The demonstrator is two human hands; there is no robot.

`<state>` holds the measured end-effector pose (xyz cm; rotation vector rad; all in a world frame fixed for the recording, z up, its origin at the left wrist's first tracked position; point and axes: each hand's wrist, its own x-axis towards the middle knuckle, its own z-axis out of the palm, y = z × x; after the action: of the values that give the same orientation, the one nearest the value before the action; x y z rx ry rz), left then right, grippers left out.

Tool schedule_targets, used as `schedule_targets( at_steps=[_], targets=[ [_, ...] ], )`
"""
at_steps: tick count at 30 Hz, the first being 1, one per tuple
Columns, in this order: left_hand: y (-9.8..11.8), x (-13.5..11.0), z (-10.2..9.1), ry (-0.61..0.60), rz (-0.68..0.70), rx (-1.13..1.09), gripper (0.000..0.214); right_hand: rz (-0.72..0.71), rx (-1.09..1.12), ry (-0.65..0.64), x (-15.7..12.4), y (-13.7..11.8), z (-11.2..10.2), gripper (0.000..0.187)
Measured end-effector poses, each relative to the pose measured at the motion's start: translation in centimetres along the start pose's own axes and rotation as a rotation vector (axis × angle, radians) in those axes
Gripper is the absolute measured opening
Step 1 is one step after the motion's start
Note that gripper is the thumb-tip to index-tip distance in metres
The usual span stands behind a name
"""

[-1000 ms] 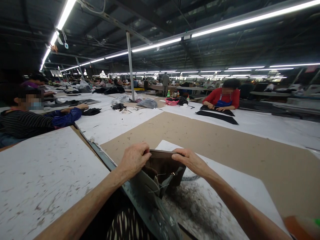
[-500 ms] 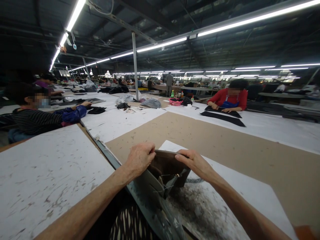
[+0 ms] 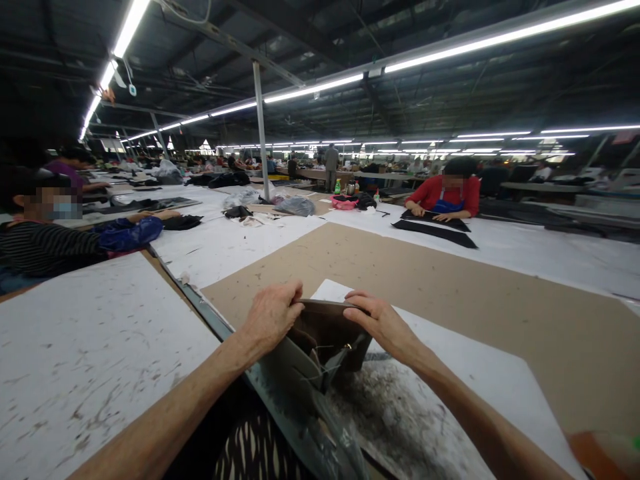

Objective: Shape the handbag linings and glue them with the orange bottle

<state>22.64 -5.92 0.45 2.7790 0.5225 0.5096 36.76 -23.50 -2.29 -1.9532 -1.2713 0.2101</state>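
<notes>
A small brown leather bag [image 3: 327, 337] stands open in front of me on a stained white sheet [image 3: 440, 393]. My left hand [image 3: 270, 317] grips the bag's top rim at its left end, fingers curled over the edge. At the right end of the same rim, my right hand [image 3: 383, 321] pinches the edge. Loose threads and a small gold fitting show inside the bag's mouth. The bag's lower part is hidden behind a grey metal rail [image 3: 295, 400].
A brown cardboard sheet [image 3: 450, 287] covers the table beyond the bag. A person in red [image 3: 445, 193] handles black fabric strips [image 3: 433, 232] at the far right. A person in a striped top [image 3: 45, 240] leans on the left table. A pole [image 3: 261, 133] and bags stand further back.
Both hands stay on the bag's rim; the grip has shifted only slightly. The view swung a little right and back.
</notes>
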Motion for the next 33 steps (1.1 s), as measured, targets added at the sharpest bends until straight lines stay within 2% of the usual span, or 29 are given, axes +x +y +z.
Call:
schedule_targets(
  at_steps=[3,7,13,18,23,28,33],
  targets=[
    [0.0,0.1,-0.2,0.008,0.009,-0.055,0.012,-0.002,0.084,-0.023,-0.1,0.4,-0.3,0.023],
    [-0.1,0.0,-0.4,-0.064,0.029,-0.076,0.017,-0.037,0.226,-0.058,-0.4,0.7,-0.5,0.021],
    [-0.1,0.2,-0.8,-0.122,0.05,-0.074,0.016,0.049,0.254,0.073,-1.2,0.4,-0.3,0.018],
    [-0.3,0.4,-0.9,-0.147,0.026,-0.099,0.015,0.036,0.144,0.177,-1.4,0.0,0.1,0.021],
    [-0.3,0.3,-1.1,-0.14,0.002,-0.113,0.015,0.035,0.099,0.189,-1.4,0.2,0.5,0.023],
    [-0.4,0.0,-0.9,-0.098,0.013,-0.128,0.014,0.028,0.056,0.106,-1.1,0.0,0.3,0.026],
    [-0.3,-0.6,-0.8,-0.082,0.046,-0.132,0.016,-0.06,-0.256,0.02,-0.2,-1.6,0.5,0.028]
  ],
)
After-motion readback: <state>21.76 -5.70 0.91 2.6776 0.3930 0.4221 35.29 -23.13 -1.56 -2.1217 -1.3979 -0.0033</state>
